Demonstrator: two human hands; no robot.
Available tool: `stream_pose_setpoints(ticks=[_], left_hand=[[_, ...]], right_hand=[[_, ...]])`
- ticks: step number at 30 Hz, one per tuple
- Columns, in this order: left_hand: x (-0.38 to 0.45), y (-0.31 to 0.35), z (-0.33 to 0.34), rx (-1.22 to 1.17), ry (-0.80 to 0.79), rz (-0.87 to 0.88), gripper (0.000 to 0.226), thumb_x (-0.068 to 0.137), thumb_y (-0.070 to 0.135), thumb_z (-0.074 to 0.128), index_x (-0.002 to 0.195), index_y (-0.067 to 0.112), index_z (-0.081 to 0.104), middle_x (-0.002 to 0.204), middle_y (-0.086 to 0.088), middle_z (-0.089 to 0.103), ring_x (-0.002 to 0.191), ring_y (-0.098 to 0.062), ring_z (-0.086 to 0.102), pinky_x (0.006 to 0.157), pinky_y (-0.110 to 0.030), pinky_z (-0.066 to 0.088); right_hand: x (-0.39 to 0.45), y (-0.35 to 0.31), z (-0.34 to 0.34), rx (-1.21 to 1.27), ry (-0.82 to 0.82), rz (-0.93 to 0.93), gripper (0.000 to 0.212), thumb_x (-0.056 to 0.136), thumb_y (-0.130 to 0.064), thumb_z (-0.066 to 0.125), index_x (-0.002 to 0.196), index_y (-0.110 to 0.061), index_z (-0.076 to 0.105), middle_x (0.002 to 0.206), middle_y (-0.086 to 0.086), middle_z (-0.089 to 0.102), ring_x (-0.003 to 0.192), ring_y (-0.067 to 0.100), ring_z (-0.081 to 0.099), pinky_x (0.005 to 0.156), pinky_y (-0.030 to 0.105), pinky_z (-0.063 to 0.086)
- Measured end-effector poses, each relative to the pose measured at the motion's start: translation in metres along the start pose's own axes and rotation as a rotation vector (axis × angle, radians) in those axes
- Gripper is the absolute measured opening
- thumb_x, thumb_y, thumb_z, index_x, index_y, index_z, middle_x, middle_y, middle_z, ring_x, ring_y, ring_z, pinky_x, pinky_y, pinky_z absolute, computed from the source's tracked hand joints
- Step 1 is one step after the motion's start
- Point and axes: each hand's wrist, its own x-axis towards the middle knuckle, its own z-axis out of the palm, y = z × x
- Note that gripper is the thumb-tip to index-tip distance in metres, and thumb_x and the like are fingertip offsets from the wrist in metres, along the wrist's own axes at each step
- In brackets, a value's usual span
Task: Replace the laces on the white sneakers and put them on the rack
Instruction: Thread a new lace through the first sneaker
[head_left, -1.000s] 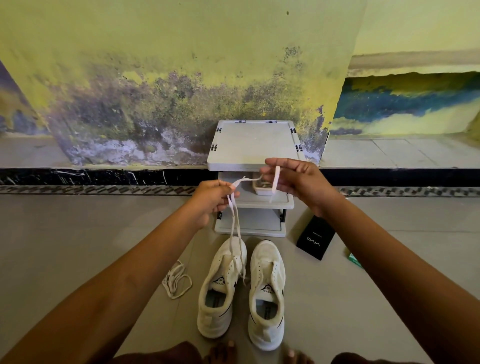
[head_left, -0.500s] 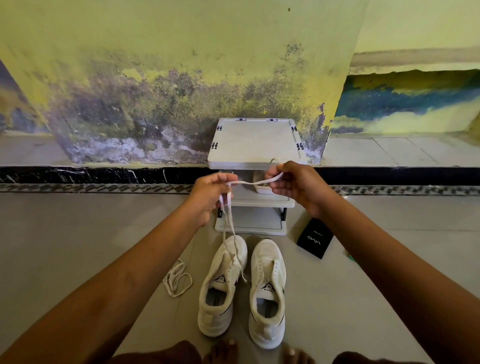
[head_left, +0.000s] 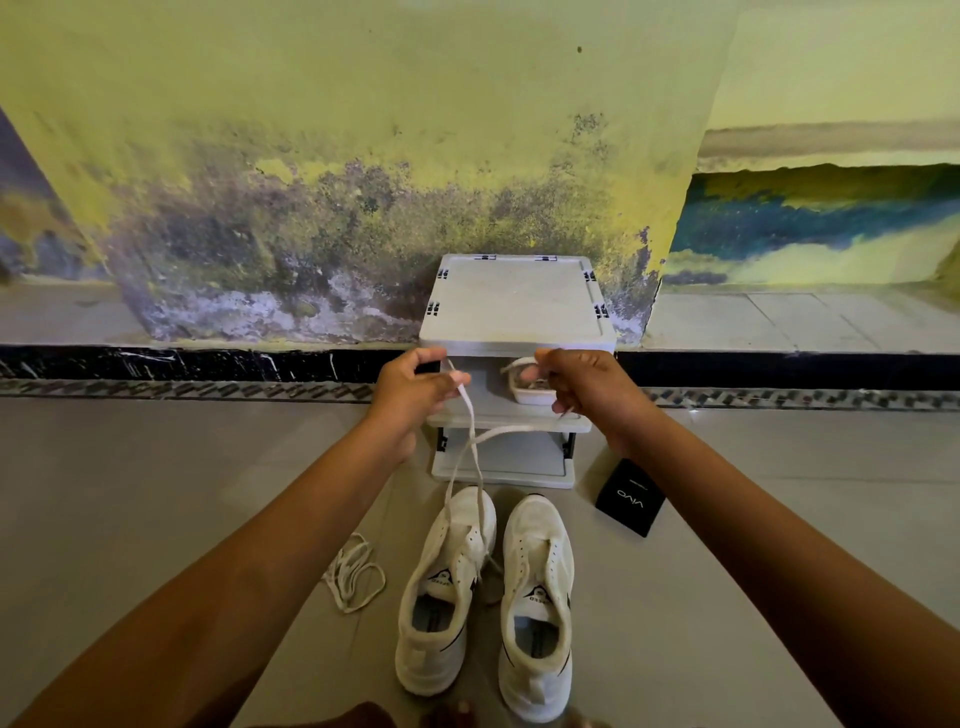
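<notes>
White lace (head_left: 470, 431) stretched up from left sneaker (head_left: 448, 587), both ends raised before grey rack (head_left: 514, 306). Left hand (head_left: 413, 387) pinches one end; right hand (head_left: 587, 387) curls round other, fingertips hidden behind knuckles. Right sneaker (head_left: 537, 603) beside it on floor, toes toward rack. Loose lace (head_left: 356, 577) lies left of pair. Small tray (head_left: 535, 397) on middle shelf partly hidden by right hand, contents unclear. Black box (head_left: 629, 498) right of rack.

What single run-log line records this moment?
left hand: grips lace | right hand: grips lace | lace: runs from left sneaker | right sneaker: on floor | rack: no sneakers
</notes>
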Motion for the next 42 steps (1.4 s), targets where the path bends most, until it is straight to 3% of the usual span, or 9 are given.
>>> stream_pose_setpoints(ticks=[4, 7, 11, 13, 16, 21, 28, 35, 42], left_hand=[[0.002, 0.011, -0.007, -0.179, 0.147, 0.023, 0.023, 0.087, 0.007, 0.063, 0.110, 0.008, 0.063, 0.089, -0.002, 0.066, 0.075, -0.009, 0.059, 0.069, -0.018, 0.047], [0.004, 0.014, -0.013, -0.266, 0.236, 0.022, 0.014, 0.092, 0.012, 0.058, 0.105, 0.010, 0.062, 0.084, 0.000, 0.066, 0.075, -0.009, 0.058, 0.073, -0.022, 0.047], [-0.005, 0.011, -0.004, -0.146, 0.078, -0.054, 0.002, 0.089, 0.011, 0.062, 0.090, 0.012, 0.063, 0.076, -0.002, 0.057, 0.066, -0.009, 0.050, 0.060, -0.018, 0.045], [-0.010, 0.012, 0.003, -0.163, -0.028, -0.079, 0.003, 0.088, 0.009, 0.062, 0.087, 0.011, 0.062, 0.074, -0.003, 0.057, 0.064, -0.009, 0.050, 0.054, -0.015, 0.048], [-0.014, 0.014, 0.013, -0.189, -0.122, -0.056, 0.005, 0.088, 0.008, 0.062, 0.087, 0.013, 0.064, 0.074, 0.000, 0.065, 0.061, -0.006, 0.058, 0.054, -0.013, 0.051], [-0.019, 0.012, 0.026, -0.192, -0.142, -0.027, 0.009, 0.088, 0.007, 0.062, 0.083, 0.015, 0.063, 0.056, 0.009, 0.064, 0.049, 0.000, 0.059, 0.051, -0.011, 0.049], [-0.018, 0.009, 0.027, -0.240, -0.171, 0.002, 0.008, 0.085, 0.005, 0.065, 0.084, 0.012, 0.067, 0.062, 0.006, 0.067, 0.055, -0.001, 0.062, 0.056, -0.014, 0.052], [-0.017, 0.007, 0.027, -0.192, -0.157, 0.053, 0.009, 0.085, 0.003, 0.064, 0.085, 0.012, 0.068, 0.069, 0.003, 0.067, 0.057, -0.001, 0.063, 0.057, -0.014, 0.052], [-0.018, 0.008, 0.027, -0.108, -0.170, 0.094, 0.010, 0.087, 0.008, 0.063, 0.083, 0.016, 0.068, 0.071, 0.004, 0.066, 0.061, -0.003, 0.059, 0.060, -0.013, 0.051]], right_hand=[[0.000, -0.002, -0.003, 0.087, 0.022, 0.043, 0.037, 0.095, -0.012, 0.045, 0.068, -0.017, 0.070, 0.053, -0.006, 0.044, 0.044, 0.007, 0.033, 0.042, 0.016, 0.032], [0.001, 0.000, -0.004, 0.130, 0.010, 0.091, 0.042, 0.093, -0.013, 0.049, 0.056, -0.021, 0.066, 0.052, -0.006, 0.033, 0.041, 0.005, 0.022, 0.038, 0.016, 0.020], [0.000, 0.002, 0.004, 0.094, -0.028, 0.041, 0.018, 0.092, -0.017, 0.057, 0.077, -0.012, 0.063, 0.055, -0.006, 0.051, 0.047, 0.005, 0.040, 0.046, 0.015, 0.033], [0.001, 0.002, 0.008, 0.200, 0.011, 0.031, 0.014, 0.093, -0.015, 0.055, 0.082, -0.009, 0.063, 0.061, -0.005, 0.065, 0.052, 0.003, 0.056, 0.051, 0.014, 0.044], [0.002, 0.001, 0.014, 0.389, 0.071, 0.044, 0.011, 0.091, -0.006, 0.055, 0.084, -0.006, 0.064, 0.063, -0.003, 0.070, 0.056, 0.003, 0.064, 0.056, 0.014, 0.052], [0.000, 0.005, 0.026, 0.422, 0.103, 0.047, 0.014, 0.087, 0.003, 0.059, 0.082, -0.009, 0.065, 0.062, -0.002, 0.070, 0.058, 0.007, 0.066, 0.062, 0.017, 0.056], [-0.002, 0.008, 0.031, 0.378, 0.218, 0.060, 0.014, 0.083, 0.001, 0.065, 0.089, -0.010, 0.061, 0.075, 0.007, 0.064, 0.067, 0.014, 0.062, 0.063, 0.018, 0.054], [-0.003, 0.010, 0.034, 0.350, 0.249, 0.041, 0.030, 0.082, 0.000, 0.066, 0.108, -0.009, 0.054, 0.080, 0.009, 0.061, 0.063, 0.012, 0.060, 0.055, 0.015, 0.051], [0.000, 0.012, 0.033, 0.237, 0.223, -0.001, 0.031, 0.086, -0.001, 0.060, 0.113, -0.013, 0.049, 0.079, 0.003, 0.062, 0.069, 0.015, 0.060, 0.062, 0.019, 0.049]])
